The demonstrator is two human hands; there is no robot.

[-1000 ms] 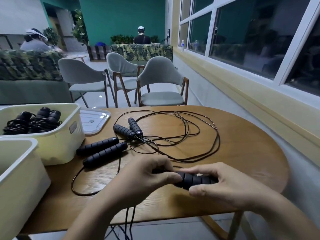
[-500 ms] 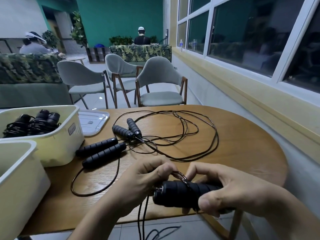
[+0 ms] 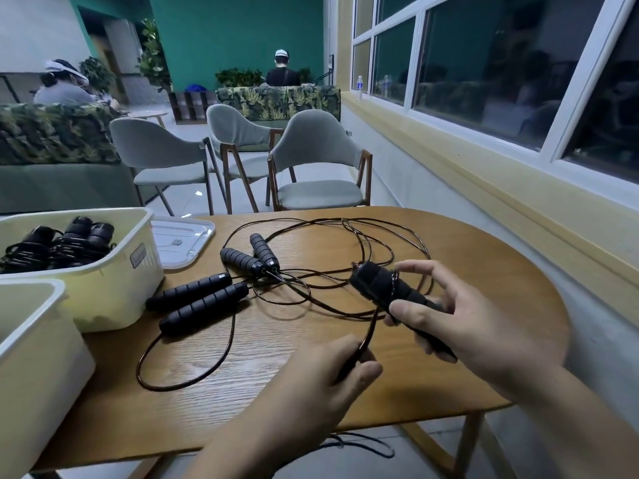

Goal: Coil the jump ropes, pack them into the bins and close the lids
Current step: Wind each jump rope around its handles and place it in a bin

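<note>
Wooden table (image 3: 484,264), grey chairs (image 3: 314,160), leaf-print sofa (image 3: 276,102), water bottle (image 3: 359,86) on windowsill (image 3: 449,146)

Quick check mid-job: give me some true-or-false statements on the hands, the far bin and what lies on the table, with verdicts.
1. The right hand holds handles above the table. True.
2. The left hand is empty. False: it pinches the cord that runs up to those handles.
3. The far bin holds coiled ropes. True.
4. The far bin is closed. False: it stands open, and a lid lies flat on the table beside it.
5. Nothing is left to coil on the table. False: four loose handles lie there with their cords spread out.
</note>
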